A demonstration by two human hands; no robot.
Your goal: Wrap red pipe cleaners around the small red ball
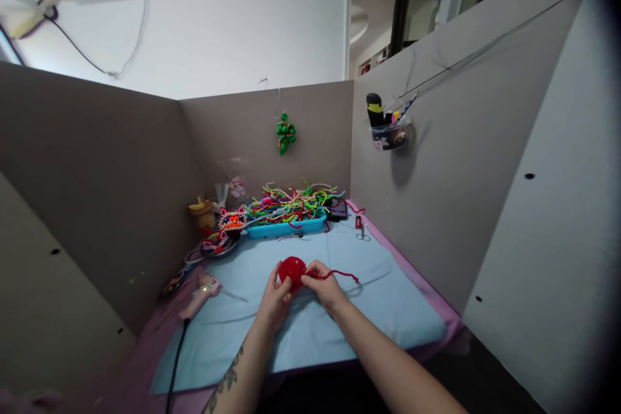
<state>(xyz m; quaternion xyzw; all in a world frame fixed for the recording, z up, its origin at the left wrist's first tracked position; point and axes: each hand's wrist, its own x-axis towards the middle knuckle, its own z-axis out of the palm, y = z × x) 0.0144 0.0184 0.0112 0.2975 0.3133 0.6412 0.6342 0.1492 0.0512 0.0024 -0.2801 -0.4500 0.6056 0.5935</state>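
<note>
A round red yarn-like piece [292, 270] is held above the light blue cloth, near the middle of the table. My left hand [277, 297] grips its left and lower edge, the thumb lying on its front. At its right edge my right hand [324, 284] pinches a red strand [345, 273], whose loose end sticks out to the right past the fingers. Whether the strand is joined to the round piece is hidden by my fingertips.
Behind stands a blue tray [286, 228] heaped with colourful fuzzy strands. Left are a bowl [228, 250] of small decorated pieces and a pink glue gun [201, 297] with a black cord. Scissors [363, 235] lie back right. Grey partitions [427, 207] enclose the table.
</note>
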